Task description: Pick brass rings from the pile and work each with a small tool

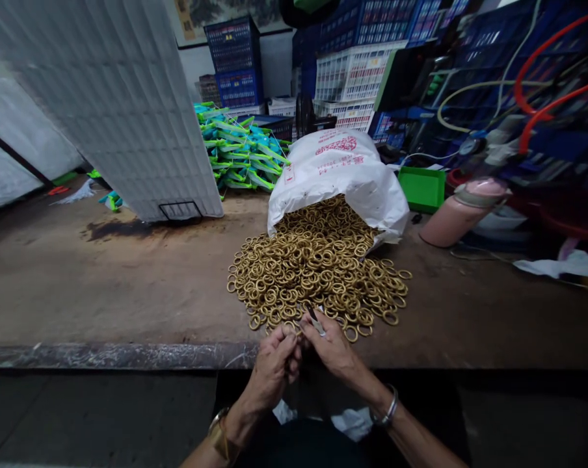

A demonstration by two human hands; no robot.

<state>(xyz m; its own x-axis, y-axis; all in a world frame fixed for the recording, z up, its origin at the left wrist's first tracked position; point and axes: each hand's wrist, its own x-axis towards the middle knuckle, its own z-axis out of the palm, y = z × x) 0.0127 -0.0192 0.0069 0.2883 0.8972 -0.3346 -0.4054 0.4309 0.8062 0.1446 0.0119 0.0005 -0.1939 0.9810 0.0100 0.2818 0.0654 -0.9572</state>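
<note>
My left hand is closed in a pinch at the table's front edge, its fingertips on what looks like a gold ring, partly hidden by the fingers. Close beside it, my right hand is wrapped round a small slim blade-like tool, dark toward the tip and pale lower down. The fingertips of both hands nearly meet. Just beyond them lies a heap of gold rings, spilling from the mouth of a white sack with red print that rests on its side.
A ribbed pale panel stands on the wooden table at left. Behind it are green and blue plastic pieces. To the right are a green tray, a pink bottle and red hoses. Stacked crates stand behind.
</note>
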